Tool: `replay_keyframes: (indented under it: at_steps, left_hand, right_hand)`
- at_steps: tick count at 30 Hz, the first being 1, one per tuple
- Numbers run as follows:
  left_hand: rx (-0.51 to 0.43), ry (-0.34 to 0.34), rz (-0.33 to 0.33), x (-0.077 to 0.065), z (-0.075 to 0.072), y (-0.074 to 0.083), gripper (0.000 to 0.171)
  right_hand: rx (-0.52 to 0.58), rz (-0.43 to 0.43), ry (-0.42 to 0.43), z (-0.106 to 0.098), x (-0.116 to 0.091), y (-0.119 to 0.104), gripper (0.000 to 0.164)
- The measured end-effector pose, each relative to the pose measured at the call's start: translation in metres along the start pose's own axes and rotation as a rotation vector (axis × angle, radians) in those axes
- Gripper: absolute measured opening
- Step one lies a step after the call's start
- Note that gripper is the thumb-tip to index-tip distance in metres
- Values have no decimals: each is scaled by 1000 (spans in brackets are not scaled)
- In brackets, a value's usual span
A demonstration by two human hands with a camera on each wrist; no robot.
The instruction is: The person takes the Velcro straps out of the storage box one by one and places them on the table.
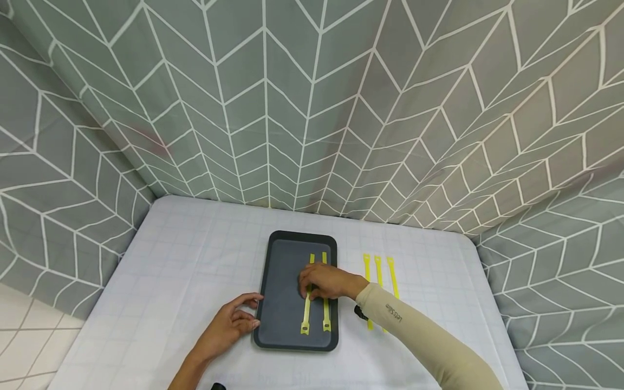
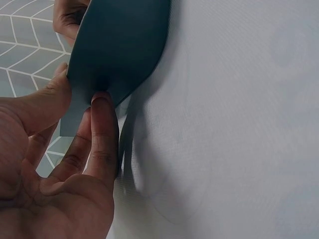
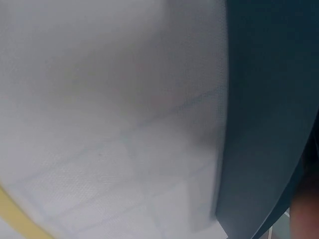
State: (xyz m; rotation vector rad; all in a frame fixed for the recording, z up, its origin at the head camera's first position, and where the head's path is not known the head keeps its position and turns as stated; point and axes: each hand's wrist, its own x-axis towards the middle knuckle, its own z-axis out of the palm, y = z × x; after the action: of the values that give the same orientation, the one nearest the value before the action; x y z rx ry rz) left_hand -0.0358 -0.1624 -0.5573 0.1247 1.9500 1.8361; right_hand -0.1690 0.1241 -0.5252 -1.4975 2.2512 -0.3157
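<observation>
A dark grey rectangular tray point(image 1: 283, 303) lies on the table, with two yellow slotted cable straps point(image 1: 305, 317) lengthwise in its right half. Reaching over the tray's right side, my right hand point(image 1: 325, 280) pinches the left strap near its middle with curled fingers. The second strap point(image 1: 326, 319) passes beneath this hand, partly hidden. My left hand point(image 1: 229, 325) is at the tray's left side, its fingertips and thumb touching the outer wall. In the left wrist view, the left fingers point(image 2: 102, 134) reach the tray wall point(image 2: 124, 45) fairly straight.
Three more yellow straps point(image 1: 378, 265) lie side by side on the white tablecloth point(image 1: 195, 260), right of the tray and partly under the right forearm. A grey patterned curtain point(image 1: 292, 108) stands behind the table. A small black object point(image 1: 218, 386) shows at the bottom edge.
</observation>
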Motion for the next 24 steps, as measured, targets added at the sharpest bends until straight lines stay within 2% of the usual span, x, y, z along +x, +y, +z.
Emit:
replay_keyframes:
  at_steps: [9,17,21,24]
  left_hand:
    - [2,3,11,0,1,1,59]
    - [-3,5,1,-1,1,0,59]
    - [-2,8,2,-1,2,0,59]
    - [-5,6,5,-1,1,1,60]
  right_hand:
    - [-40,-24,49,0,-2,-2,11]
    - [-66,-80,112,0,-2,-3,10]
    - [-29,-87,127,-3,-1,-4,8]
    - [10,-61,126,-7,-1,-5,7]
